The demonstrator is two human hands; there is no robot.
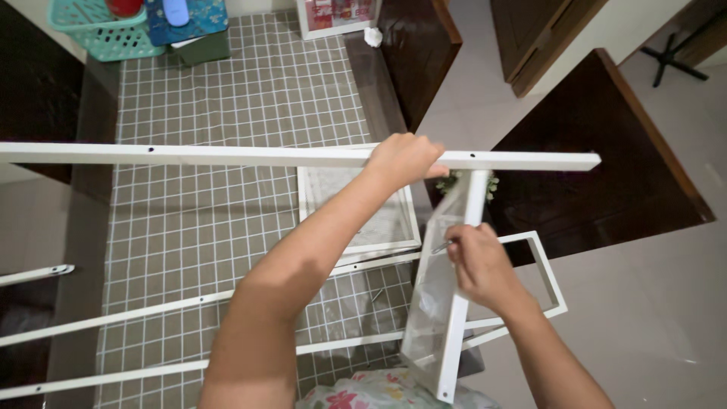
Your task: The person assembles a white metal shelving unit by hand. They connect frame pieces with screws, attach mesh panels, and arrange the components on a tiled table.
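Observation:
My left hand (403,159) grips a long white metal bar (227,156) held level across the view. A second white bar (460,295), with clear plastic wrap on it, meets the long bar at a right angle near its right end and slopes down toward me. My right hand (475,261) sits against this wrapped bar, pinching a small thin metal tool or screw (440,246) at its side. What exactly the tool is cannot be told.
A white rectangular metal frame (549,276) and more white bars (151,310) lie on a table with a grey checked cloth (227,91). A white tray (356,216) lies under the bars. A teal basket (98,26) and boxes stand at the far end. Dark wooden furniture (606,174) stands right.

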